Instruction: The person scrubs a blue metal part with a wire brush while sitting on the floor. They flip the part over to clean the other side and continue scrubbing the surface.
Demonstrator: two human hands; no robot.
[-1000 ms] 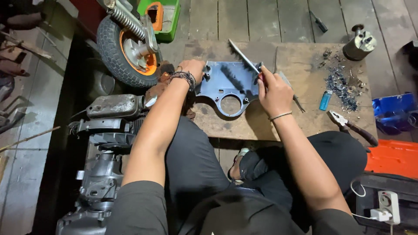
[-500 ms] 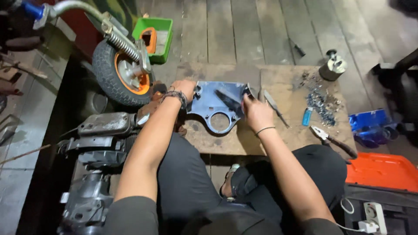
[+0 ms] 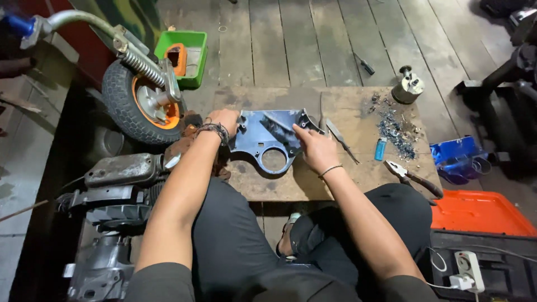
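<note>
A flat blue-grey metal cover plate [image 3: 267,144] with a round hole lies on a low wooden board [image 3: 335,184]. My left hand [image 3: 224,120], with a bracelet at the wrist, grips the plate's left edge. My right hand [image 3: 314,148] rests on the plate's right side, fingers curled over its edge. A thin metal file [image 3: 341,140] lies on the board just right of my right hand.
A small wheel with an orange rim [image 3: 142,103] and spring fork stands at the left, a green tray [image 3: 184,50] behind it. Engine parts [image 3: 112,196] lie at my left knee. Metal shavings [image 3: 397,131], a blue lighter [image 3: 380,149], pliers [image 3: 414,179], a metal can [image 3: 407,86], a blue container [image 3: 456,159] and an orange case [image 3: 481,212] sit to the right.
My right hand has put down the thin tool it held up and now lies on the plate. The view has moved back and up.
</note>
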